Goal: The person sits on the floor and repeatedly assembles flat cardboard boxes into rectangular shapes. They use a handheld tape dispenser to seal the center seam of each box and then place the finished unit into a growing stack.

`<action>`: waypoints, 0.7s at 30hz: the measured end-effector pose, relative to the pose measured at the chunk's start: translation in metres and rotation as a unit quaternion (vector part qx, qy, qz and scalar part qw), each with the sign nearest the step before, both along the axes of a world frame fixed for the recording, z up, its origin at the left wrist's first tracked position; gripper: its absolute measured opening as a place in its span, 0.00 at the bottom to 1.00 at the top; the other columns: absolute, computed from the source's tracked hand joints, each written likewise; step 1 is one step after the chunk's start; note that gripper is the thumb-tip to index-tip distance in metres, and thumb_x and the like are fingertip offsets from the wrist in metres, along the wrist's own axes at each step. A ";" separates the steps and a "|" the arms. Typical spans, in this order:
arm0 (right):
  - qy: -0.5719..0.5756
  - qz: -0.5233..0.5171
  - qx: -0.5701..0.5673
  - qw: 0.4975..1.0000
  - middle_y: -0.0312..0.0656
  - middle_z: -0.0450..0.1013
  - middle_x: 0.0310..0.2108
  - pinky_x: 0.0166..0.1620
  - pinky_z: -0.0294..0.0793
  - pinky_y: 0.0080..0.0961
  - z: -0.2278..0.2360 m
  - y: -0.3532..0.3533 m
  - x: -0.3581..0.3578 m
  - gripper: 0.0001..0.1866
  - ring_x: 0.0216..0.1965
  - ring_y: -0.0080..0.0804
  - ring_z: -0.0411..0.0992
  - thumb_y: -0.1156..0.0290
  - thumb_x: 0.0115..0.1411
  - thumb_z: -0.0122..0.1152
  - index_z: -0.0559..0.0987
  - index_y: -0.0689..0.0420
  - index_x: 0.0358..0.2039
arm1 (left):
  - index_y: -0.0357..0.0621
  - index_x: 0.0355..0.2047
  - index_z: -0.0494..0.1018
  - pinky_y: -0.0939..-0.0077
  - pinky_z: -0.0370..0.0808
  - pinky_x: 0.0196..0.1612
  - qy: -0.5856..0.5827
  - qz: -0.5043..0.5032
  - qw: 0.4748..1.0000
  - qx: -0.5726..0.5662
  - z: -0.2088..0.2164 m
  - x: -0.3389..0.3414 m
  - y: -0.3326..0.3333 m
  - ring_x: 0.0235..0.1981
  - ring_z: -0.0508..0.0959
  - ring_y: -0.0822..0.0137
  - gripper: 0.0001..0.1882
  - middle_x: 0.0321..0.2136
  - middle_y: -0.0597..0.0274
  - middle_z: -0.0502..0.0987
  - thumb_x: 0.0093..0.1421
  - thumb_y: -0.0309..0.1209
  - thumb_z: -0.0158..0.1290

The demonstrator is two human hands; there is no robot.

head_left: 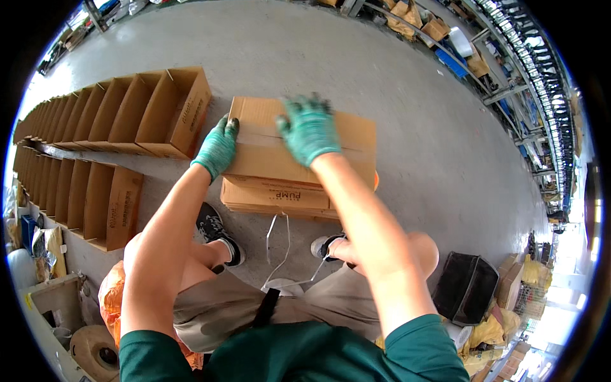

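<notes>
1. Now the left hand [217,148], green-gloved, is gripping the left edge of the cardboard box [280,156].
2. Meanwhile the right hand [309,129] is lying open, pressing its top.
3. It is resting on flattened cartons [267,198] on the floor [356,70].

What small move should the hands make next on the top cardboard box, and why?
Probably press the top box flaps flat: the left hand grips its left edge, the right hand lies open on top, and it sits on a stack of flattened cartons.
</notes>
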State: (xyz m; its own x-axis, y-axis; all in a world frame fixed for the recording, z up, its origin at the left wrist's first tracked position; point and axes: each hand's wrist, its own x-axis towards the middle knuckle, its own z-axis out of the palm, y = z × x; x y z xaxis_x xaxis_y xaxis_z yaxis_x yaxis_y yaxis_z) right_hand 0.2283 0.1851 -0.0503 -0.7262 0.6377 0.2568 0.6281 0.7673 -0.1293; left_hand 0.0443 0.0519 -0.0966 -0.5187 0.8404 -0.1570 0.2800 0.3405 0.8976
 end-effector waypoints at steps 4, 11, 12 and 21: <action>-0.048 -0.113 -0.028 0.992 0.50 0.63 0.64 0.70 0.51 0.48 -0.003 0.065 0.110 0.31 0.68 0.51 0.55 0.44 0.69 0.40 0.67 0.51 0.64 | 0.44 0.63 0.65 0.67 0.64 0.62 -0.160 0.060 0.985 -0.028 0.015 0.011 0.005 0.55 0.73 0.57 0.30 0.57 0.52 0.73 0.72 0.52 0.38; 0.338 -0.259 -0.571 0.702 0.50 0.56 0.69 0.69 0.52 0.37 -0.052 0.092 0.160 0.41 0.70 0.45 0.52 0.35 0.66 0.42 0.62 0.53 0.67 | 0.47 0.61 0.66 0.65 0.72 0.58 -0.432 0.088 0.898 0.007 0.012 0.006 0.001 0.57 0.71 0.66 0.40 0.58 0.59 0.71 0.63 0.66 0.44; 0.369 -0.254 -0.575 0.685 0.49 0.58 0.68 0.69 0.53 0.37 -0.049 0.088 0.155 0.40 0.69 0.44 0.54 0.35 0.66 0.42 0.64 0.53 0.66 | 0.47 0.61 0.66 0.65 0.71 0.58 -0.419 0.092 0.903 0.022 0.019 0.008 0.001 0.56 0.71 0.66 0.40 0.58 0.59 0.71 0.63 0.66 0.44; 0.629 0.087 -0.535 0.558 0.40 0.73 0.52 0.62 0.63 0.32 0.081 0.057 0.140 0.22 0.56 0.31 0.67 0.53 0.65 0.58 0.78 0.59 0.48 | 0.38 0.55 0.70 0.46 0.67 0.59 -0.446 0.109 0.859 0.225 0.129 -0.038 -0.008 0.58 0.70 0.49 0.42 0.54 0.50 0.74 0.65 0.67 0.34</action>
State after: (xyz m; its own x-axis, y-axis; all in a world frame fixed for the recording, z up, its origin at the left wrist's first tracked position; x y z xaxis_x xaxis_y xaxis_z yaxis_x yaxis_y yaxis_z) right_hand 0.3679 0.2419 0.0306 -0.4761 0.8623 0.1728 -0.5468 -0.1363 -0.8261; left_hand 0.0067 0.0442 0.0327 -0.5136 0.8178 -0.2596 -0.6145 -0.1394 0.7765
